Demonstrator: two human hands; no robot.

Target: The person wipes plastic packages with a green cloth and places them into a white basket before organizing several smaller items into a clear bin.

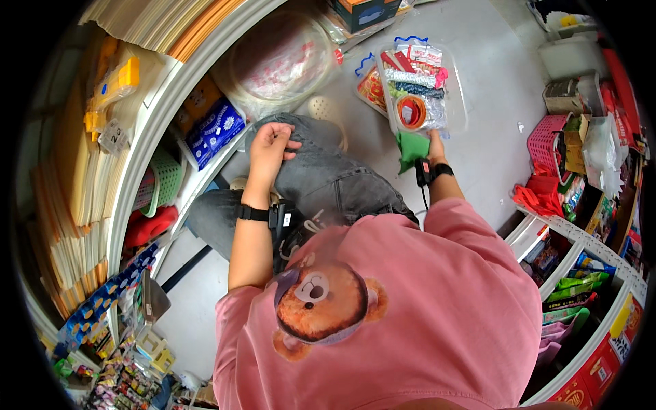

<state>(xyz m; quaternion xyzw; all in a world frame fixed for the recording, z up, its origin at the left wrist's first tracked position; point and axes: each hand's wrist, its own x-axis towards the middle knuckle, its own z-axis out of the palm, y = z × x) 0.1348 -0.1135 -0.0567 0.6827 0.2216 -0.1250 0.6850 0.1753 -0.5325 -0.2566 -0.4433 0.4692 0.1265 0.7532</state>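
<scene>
My left hand [271, 145] rests by the knee of my grey jeans [328, 164], its fingers loosely bent and apart with nothing in them. Out to the right, my right hand [436, 147] is closed on a green cloth [412, 149], which hangs on its left side; the fingers are partly hidden. That hand is at the near edge of a clear plastic bin [456, 109] on the floor. Inside the bin lie a roll of orange tape [411, 111], bundles of white and dark cord [413, 80] and several red and white packets [427, 55].
On the left, a curved shelf edge [147, 130] carries stacked paper envelopes and a blue packet [215, 133]. A large round coil in clear wrap [277, 61] lies ahead. A pink basket [545, 143] and shelf compartments [574, 253] of goods stand on the right.
</scene>
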